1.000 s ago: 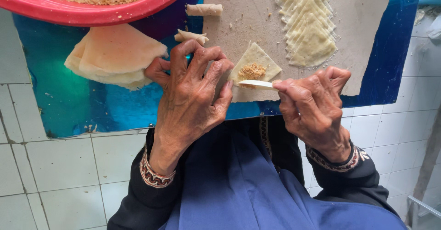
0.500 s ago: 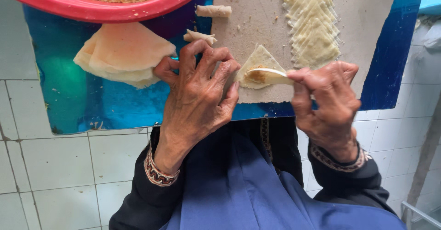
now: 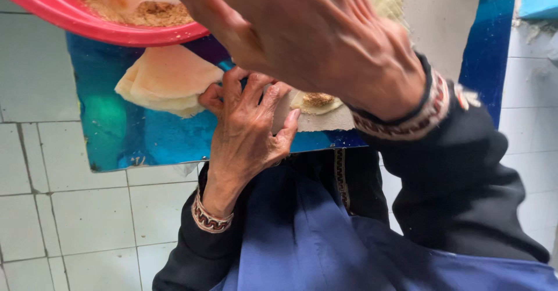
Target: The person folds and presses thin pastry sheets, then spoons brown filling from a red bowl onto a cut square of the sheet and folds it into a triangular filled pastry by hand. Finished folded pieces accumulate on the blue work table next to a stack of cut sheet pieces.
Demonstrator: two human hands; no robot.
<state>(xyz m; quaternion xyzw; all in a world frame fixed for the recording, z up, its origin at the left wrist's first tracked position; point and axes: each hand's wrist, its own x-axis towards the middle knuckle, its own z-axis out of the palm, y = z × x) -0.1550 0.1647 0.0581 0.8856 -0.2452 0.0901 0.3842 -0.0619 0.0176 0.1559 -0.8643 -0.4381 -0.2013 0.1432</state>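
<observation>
Blue board lies across the lap, over a white tiled floor; blue apron and black sleeves fill the lower frame. Right hand is the largest thing in view: raised close to the camera, back of hand up, reaching toward the red bowl at top left. Its fingers are stretched out and spread loosely; fingertips run out of frame or blur over the bowl, so whether they hold anything cannot be told. Patterned cuff at the wrist. The red bowl sits at the far left edge of the board, holding brown crumbly filling with a pale wrapper lying on it. Below the bowl, a stack of pale round wrappers rests on the board, just left of the left hand. Left hand lies palm down on the board near its front edge, fingers slightly curled and apart, grasping nothing; the thumb tip touches or comes just beside the wrapper being filled. That wrapper lies flat on the pale floured part of the board, between left thumb and right wrist, partly hidden by the right hand. A small heap of filling sits on it.
</observation>
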